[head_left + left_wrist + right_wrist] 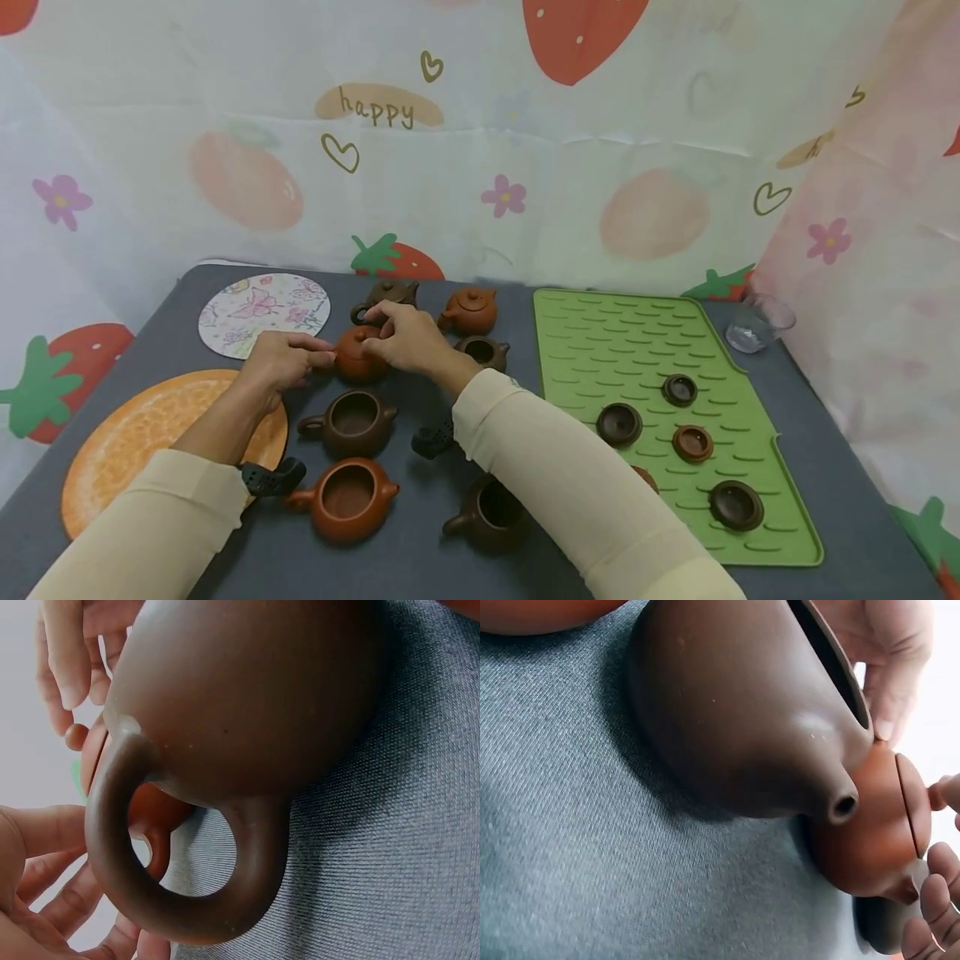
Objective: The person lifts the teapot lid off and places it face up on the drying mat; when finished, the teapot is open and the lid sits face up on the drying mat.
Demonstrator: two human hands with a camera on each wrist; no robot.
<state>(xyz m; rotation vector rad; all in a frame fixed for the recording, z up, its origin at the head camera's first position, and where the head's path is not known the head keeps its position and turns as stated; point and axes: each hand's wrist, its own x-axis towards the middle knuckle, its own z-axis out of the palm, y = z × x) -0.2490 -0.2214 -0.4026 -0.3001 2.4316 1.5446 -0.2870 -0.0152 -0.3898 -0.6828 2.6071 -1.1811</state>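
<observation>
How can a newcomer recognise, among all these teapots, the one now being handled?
On the gray table, look left of the green mat. Between the left hand and right hand sits a round, reddish-brown teapot. Its lid is on, whereas the dark-brown teapot just nearer the camera is open.

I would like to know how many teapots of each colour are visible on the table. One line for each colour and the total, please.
Red-brown teapots: 3, one of them between the hands
Dark teapots: 4
Total: 7 teapots in view
</observation>
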